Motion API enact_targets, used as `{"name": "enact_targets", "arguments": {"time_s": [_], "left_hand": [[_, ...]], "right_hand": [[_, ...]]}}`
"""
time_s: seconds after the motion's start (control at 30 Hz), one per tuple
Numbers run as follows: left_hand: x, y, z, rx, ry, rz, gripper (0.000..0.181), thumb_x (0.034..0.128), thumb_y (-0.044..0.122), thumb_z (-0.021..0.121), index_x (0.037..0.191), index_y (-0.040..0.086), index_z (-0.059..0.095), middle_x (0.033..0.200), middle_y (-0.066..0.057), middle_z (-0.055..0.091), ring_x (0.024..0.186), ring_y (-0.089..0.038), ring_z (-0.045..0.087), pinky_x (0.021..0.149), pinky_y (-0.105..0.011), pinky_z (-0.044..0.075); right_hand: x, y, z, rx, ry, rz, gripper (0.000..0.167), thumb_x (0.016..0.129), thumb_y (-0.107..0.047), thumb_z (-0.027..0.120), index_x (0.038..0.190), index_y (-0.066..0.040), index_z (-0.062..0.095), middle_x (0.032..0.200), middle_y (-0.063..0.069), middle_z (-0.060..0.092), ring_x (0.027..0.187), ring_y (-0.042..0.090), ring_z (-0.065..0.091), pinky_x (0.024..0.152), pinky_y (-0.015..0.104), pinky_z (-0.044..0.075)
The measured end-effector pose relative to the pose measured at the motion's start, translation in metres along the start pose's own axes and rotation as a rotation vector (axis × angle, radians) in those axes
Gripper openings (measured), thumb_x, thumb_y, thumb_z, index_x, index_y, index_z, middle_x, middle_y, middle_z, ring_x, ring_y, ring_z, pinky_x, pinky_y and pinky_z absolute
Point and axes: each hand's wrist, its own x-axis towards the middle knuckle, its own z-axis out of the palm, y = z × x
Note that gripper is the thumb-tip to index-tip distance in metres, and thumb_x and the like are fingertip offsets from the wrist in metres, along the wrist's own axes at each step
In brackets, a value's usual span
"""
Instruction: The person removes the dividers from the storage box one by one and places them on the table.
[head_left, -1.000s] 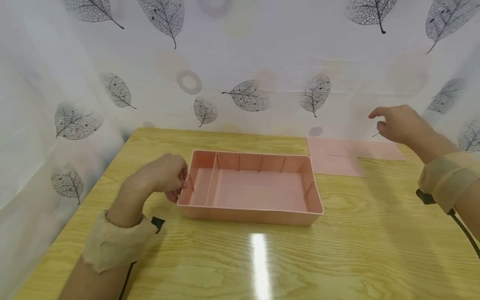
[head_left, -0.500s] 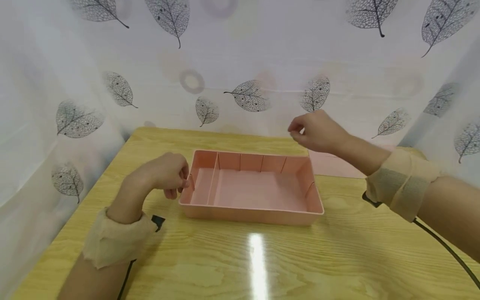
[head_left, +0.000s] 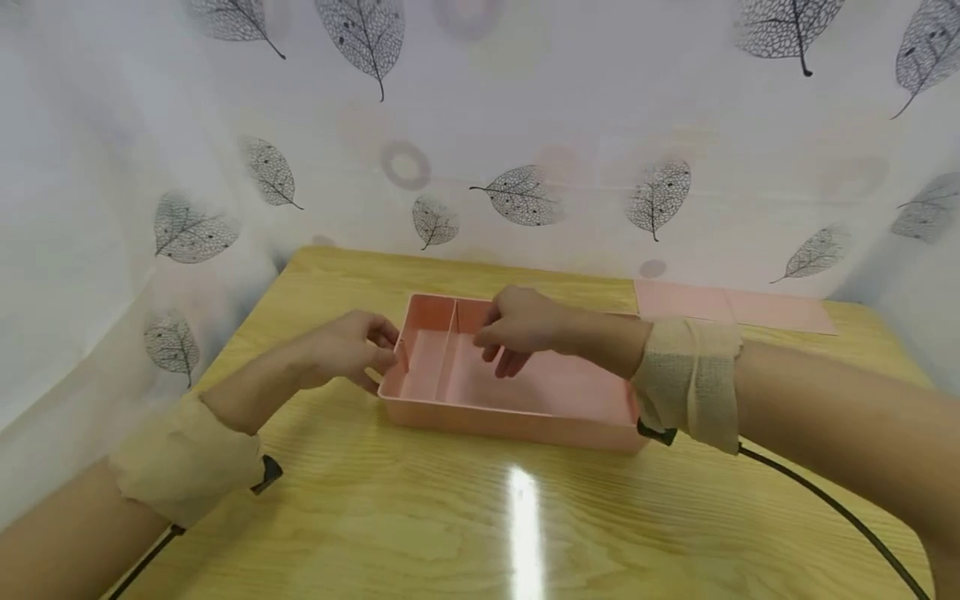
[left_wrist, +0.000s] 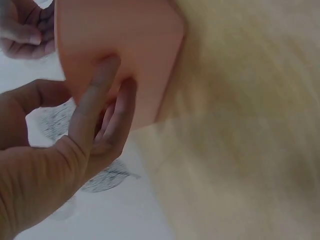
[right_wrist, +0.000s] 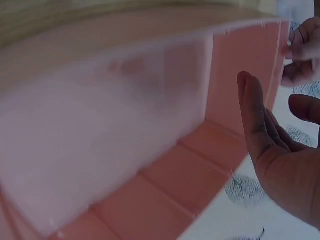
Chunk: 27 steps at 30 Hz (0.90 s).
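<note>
A shallow pink box [head_left: 517, 425] lies on the table in the head view, with one thin divider [head_left: 447, 354] standing across its left part. My left hand [head_left: 348, 346] is at the box's left end; in the left wrist view, its nearly straight fingers [left_wrist: 125, 102] touch the outer wall. Over the box's middle, just right of the divider, hovers my right hand [head_left: 521, 321] with loosely bent fingers and nothing in it. In the right wrist view, its fingers [right_wrist: 252, 107] appear in front of the box's inner wall.
Flat pink sheets [head_left: 783, 311] lie at the table's back right, partly behind the right arm. A leaf-printed white curtain [head_left: 585, 125] hangs behind and left of the wooden table [head_left: 420, 508]. A dark cable [head_left: 832, 508] runs from the right wrist band.
My right hand has swept left from above the pink sheets to over the box. The left hand's fingers have loosened from the box's left rim. The view has shifted slightly.
</note>
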Motion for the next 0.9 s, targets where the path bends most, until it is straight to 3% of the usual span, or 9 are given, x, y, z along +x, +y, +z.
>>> {"name": "enact_targets", "arguments": {"time_s": [0.13,0.23,0.33,0.43,0.73,0.9], "left_hand": [[-0.002,-0.009,0.003,-0.132,0.004,-0.035,0.052,0.0919,0.004,0.051,0.14,-0.012,0.037,0.127,-0.026,0.052,0.103,-0.029,0.064,0.084,-0.046,0.06],[-0.001,-0.011,0.004,-0.192,0.003,-0.071,0.061,0.0935,0.005,0.051,0.148,-0.01,0.027,0.137,-0.03,0.048,0.109,-0.03,0.063,0.086,-0.047,0.059],[0.001,-0.013,0.005,-0.228,-0.009,-0.109,0.068,0.0939,0.006,0.051,0.152,-0.006,0.02,0.134,-0.03,0.054,0.108,-0.029,0.065,0.086,-0.047,0.059],[0.002,-0.016,0.007,-0.245,-0.021,-0.132,0.072,0.0923,0.008,0.053,0.154,-0.003,0.018,0.126,-0.027,0.062,0.106,-0.027,0.067,0.084,-0.044,0.059],[-0.002,-0.03,0.012,-0.354,-0.031,-0.134,0.076,0.0881,0.006,0.053,0.155,0.0,0.017,0.129,-0.022,0.058,0.101,-0.024,0.068,0.082,-0.04,0.059],[-0.001,-0.029,0.013,-0.376,-0.039,-0.143,0.077,0.0885,0.007,0.053,0.156,0.001,0.016,0.131,-0.022,0.056,0.1,-0.024,0.068,0.082,-0.041,0.059]], "right_hand": [[0.012,-0.004,0.022,0.158,-0.1,0.073,0.04,0.099,-0.021,0.058,0.126,0.008,0.06,0.105,0.024,0.072,0.075,0.03,0.075,0.069,0.039,0.062],[0.018,-0.006,0.034,0.236,-0.13,0.103,0.041,0.099,-0.024,0.058,0.123,0.009,0.06,0.105,0.025,0.07,0.074,0.03,0.075,0.071,0.041,0.062],[0.021,-0.006,0.042,0.275,-0.124,0.127,0.039,0.098,-0.025,0.058,0.112,0.011,0.063,0.1,0.025,0.068,0.069,0.029,0.073,0.07,0.041,0.062],[0.024,-0.004,0.049,0.28,-0.111,0.147,0.037,0.095,-0.024,0.058,0.102,0.012,0.066,0.092,0.024,0.069,0.064,0.025,0.071,0.067,0.039,0.062],[0.026,0.004,0.059,0.292,-0.099,0.145,0.021,0.089,-0.015,0.053,0.09,0.003,0.063,0.079,0.02,0.073,0.061,0.021,0.071,0.059,0.034,0.061],[0.027,-0.001,0.06,0.248,-0.09,0.127,0.018,0.087,-0.009,0.048,0.093,0.004,0.059,0.074,0.022,0.073,0.054,0.022,0.07,0.055,0.035,0.06]]}}
